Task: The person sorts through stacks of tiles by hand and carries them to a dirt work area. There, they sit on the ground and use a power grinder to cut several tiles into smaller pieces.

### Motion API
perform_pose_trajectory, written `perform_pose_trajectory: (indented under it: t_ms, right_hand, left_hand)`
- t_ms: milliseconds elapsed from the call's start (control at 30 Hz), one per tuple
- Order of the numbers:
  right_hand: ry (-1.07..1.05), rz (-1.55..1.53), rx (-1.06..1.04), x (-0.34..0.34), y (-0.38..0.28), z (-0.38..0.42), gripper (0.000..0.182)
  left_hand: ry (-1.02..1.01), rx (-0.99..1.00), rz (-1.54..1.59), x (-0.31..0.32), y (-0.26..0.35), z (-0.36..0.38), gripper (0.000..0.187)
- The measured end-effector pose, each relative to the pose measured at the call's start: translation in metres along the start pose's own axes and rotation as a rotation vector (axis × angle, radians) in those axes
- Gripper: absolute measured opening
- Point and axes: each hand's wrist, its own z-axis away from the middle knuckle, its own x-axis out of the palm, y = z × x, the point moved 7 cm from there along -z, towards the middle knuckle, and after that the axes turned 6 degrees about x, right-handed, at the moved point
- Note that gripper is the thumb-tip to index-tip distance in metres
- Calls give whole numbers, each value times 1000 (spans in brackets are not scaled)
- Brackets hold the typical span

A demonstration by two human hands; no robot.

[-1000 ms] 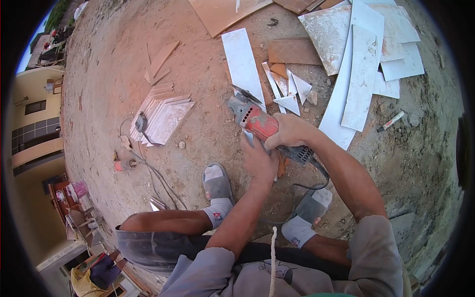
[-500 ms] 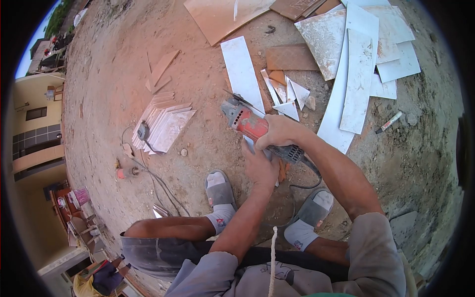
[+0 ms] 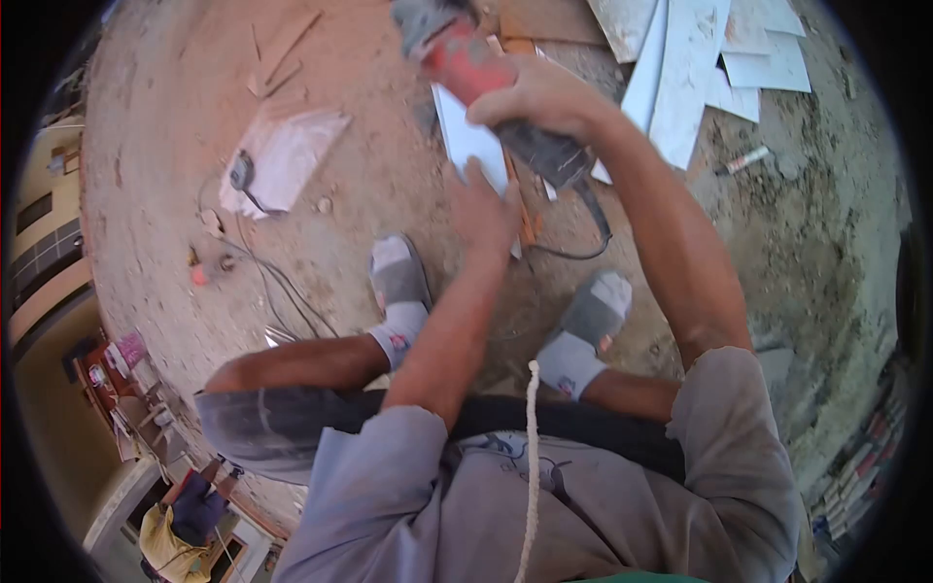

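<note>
My right hand [image 3: 544,97] is closed around the body of a red and black angle grinder [image 3: 471,66], held above the ground. Its head, at the top of the view, is blurred, and I cannot make out the disc. My left hand [image 3: 483,209] grips the near end of a long white tile strip [image 3: 468,131], which lies below and beside the grinder. Brown strips lie along the tile's right side. The grinder's black cord [image 3: 595,219] curves down from its rear end.
White tile pieces [image 3: 685,78] lie at the upper right, near a marker [image 3: 743,160]. On the left, a stack of tiles [image 3: 301,146] has a dark cord-connected device [image 3: 241,170] on it. Cables [image 3: 277,277] run beside my left foot [image 3: 398,272]. My right foot [image 3: 598,301] stands opposite.
My right hand has lifted the grinder up and away from the left hand, showing more of the white tile strip. The whole view has shifted, so ground objects sit higher.
</note>
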Motion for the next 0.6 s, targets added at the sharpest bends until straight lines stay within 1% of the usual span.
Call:
perform_pose_trajectory:
  t_ms: [33,67,133,167,233,267,333,433,500,567,600]
  right_hand:
    - [73,-59,-59,-13,-11,19,51]
    - [68,-56,-40,-15,-8,32,51]
    - [149,-278,-46,-27,-4,55,53]
    - [160,-276,-38,-27,-2,66,53]
    - [281,-355,43,-33,6,90,53]
    - [311,-392,66,-33,11,100,51]
    - [345,-403,101,-31,17,118,49]
    - [383,-396,118,-31,10,136,46]
    - [466,-449,155,-26,4,156,47]
    - [488,-418,147,-23,-6,171,47]
    - [489,-431,130,-22,-7,174,48]
  left_hand:
    - [-11,-8,16,0,-1,1,75]
    - [-28,-15,24,1,-3,3,75]
    - [8,1,-1,-4,-3,-1,75]
    - [-1,9,4,-6,-2,0,75]
    - [-26,-23,-52,-11,2,0,75]
    - [-37,-7,-47,-13,6,-1,75]
    - [-111,-68,8,-13,7,1,73]
    - [-82,-52,-34,-9,6,-2,69]
    - [-57,-12,-28,-11,7,-3,69]
    - [-120,-58,-5,-16,5,-1,70]
    - [-105,-45,6,-19,2,-2,70]
